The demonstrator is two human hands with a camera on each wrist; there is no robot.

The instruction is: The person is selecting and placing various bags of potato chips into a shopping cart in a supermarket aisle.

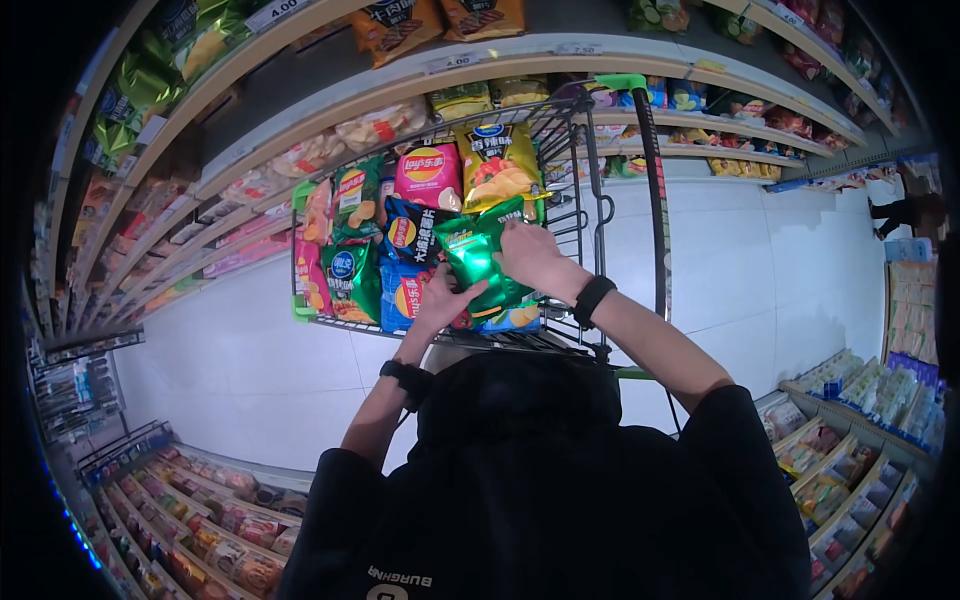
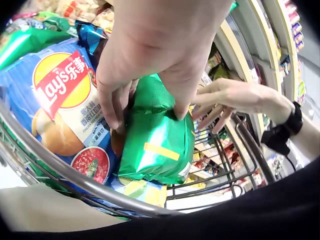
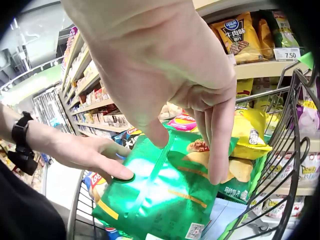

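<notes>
A shiny green bag of potato chips lies on top of other chip bags in a wire shopping cart. My left hand grips its left side, thumb on the face and fingers down along the edge. Over the bag's upper right part is my right hand, its fingers extended and spread; in the right wrist view its thumb and a fingertip overlap the bag's surface. Close by the left fingers sits a blue Lay's bag. A yellow chip bag and a pink Lay's bag lie farther forward.
Stocked snack shelves curve around the cart's far side. More low shelves stand behind at left. The cart's dark handle is on the right, above pale floor tiles. Another person is at far right.
</notes>
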